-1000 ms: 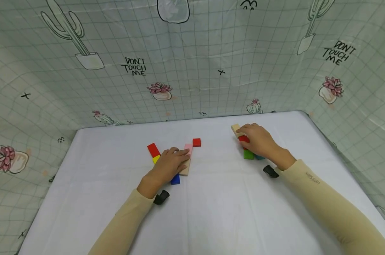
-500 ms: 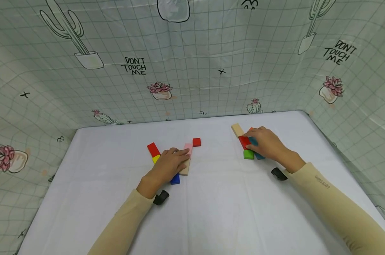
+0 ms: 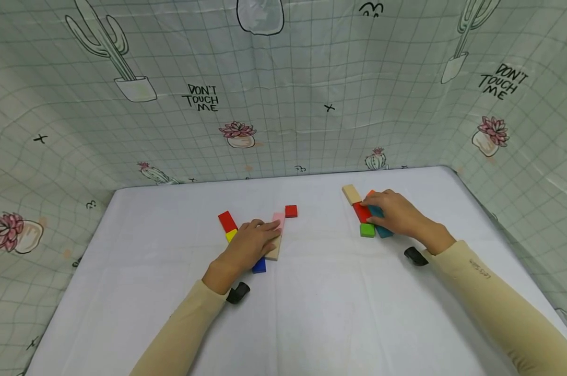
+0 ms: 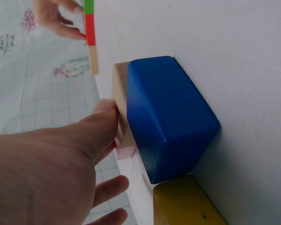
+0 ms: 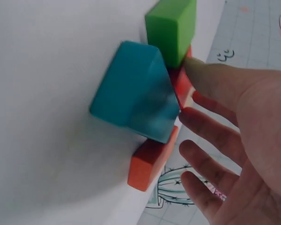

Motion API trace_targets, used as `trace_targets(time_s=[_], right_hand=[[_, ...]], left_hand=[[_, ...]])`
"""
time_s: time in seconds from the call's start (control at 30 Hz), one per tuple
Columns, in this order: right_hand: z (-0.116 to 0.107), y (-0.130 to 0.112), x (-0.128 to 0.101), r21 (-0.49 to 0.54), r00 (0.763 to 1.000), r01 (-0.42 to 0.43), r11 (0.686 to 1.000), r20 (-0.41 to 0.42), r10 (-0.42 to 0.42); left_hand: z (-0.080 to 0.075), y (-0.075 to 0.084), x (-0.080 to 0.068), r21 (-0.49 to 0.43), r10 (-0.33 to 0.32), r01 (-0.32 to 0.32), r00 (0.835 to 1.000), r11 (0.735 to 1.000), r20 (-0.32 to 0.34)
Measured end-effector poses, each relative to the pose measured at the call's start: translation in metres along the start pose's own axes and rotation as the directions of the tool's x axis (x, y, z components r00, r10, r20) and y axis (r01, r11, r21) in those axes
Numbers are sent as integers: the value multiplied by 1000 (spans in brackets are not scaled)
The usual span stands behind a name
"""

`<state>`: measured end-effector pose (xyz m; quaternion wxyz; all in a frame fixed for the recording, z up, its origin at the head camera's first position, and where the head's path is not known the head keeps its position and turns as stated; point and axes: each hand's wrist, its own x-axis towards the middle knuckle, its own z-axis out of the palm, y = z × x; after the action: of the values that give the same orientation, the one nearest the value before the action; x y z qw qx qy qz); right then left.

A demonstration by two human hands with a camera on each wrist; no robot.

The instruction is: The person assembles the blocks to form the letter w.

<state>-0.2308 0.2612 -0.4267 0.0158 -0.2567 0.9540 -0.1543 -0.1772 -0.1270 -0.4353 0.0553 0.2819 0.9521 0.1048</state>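
The right hand (image 3: 396, 213) lay with relaxed fingers over the teal block (image 5: 133, 91), just beside the red block (image 3: 361, 211) and green block (image 3: 367, 230) on the tabletop (image 3: 311, 313). The left hand (image 3: 250, 244) rested flat on the wooden block (image 3: 274, 249) (holding nothing). A sideways nudge could have skewed the row.

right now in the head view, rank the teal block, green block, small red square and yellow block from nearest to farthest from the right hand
1. teal block, under the right hand
2. green block, just left of it
3. small red square, mid-table
4. yellow block, far left
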Motion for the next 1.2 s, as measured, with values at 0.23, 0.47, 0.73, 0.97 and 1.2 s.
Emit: trace_targets(time_s=[0.23, 0.47, 0.73, 0.97, 1.2], right_hand=[[-6, -2, 0, 13, 998, 39, 999, 53, -39], [-2, 0, 4, -13, 997, 45, 999, 59, -44], [3, 3, 7, -36, 997, 54, 998, 51, -52], [3, 2, 8, -35, 996, 78, 996, 52, -76], [-5, -3, 8, -12, 996, 72, 997, 50, -71]], left_hand=[[0, 1, -1, -12, 2, -2, 1000, 1000, -1], [0, 1, -2, -16, 9, -10, 1000, 1000, -16], [1, 0, -2, -10, 12, -12, 1000, 1000, -7], [1, -2, -1, 4, 15, -15, 1000, 1000, -15], [-1, -1, -1, 2, 9, -9, 1000, 1000, -4]])
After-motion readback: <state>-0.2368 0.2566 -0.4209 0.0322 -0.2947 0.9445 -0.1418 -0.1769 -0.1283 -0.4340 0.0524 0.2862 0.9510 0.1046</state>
